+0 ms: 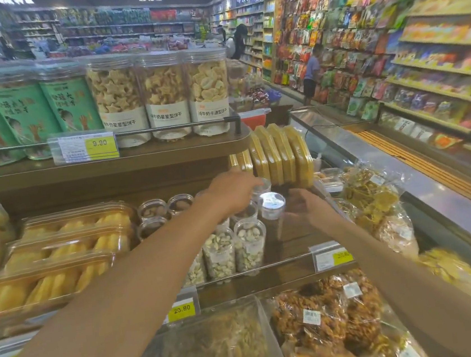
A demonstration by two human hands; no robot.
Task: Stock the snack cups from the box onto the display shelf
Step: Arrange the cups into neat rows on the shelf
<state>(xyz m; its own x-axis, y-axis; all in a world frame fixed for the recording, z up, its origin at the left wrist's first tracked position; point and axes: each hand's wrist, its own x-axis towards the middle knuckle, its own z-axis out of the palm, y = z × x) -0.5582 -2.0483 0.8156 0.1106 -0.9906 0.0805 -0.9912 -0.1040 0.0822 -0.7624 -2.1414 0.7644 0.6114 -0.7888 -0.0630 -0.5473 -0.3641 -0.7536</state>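
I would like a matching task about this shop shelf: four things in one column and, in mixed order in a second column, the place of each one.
Things
1. green-label jars
2. white-label jars
3. lidded cup
4. nut cups

Places
A. in the right hand
B. top shelf, left part
C. middle shelf, front row
D. top shelf, right part

Pairs: 1-B, 2-D, 3-A, 4-C
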